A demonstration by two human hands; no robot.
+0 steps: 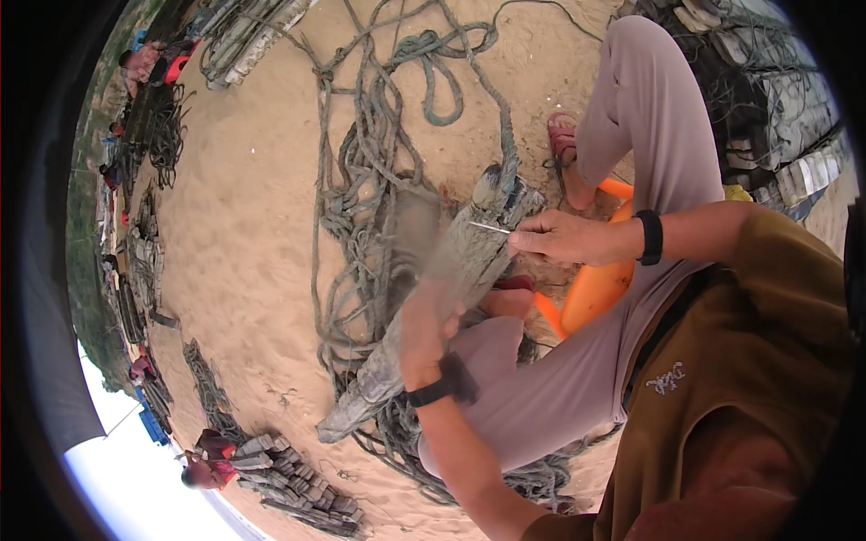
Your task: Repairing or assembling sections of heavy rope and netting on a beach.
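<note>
A slim, pale, metal-looking rod is pinched by the right hand over a long, weathered grey block, apparently to keep its tip steady, while the left hand is held apart, too blurred for its grip to be told.

Open air all around me, and it's soft, tan, dimpled sand underfoot, lit by bright daylight! Out to my left, a strip of leafy green hillside curves along, meeting a glaring white sky. There's a bright blue boxy object by the far edge, and nearer, a person in red beside stacked grey weathered blocks.
</note>
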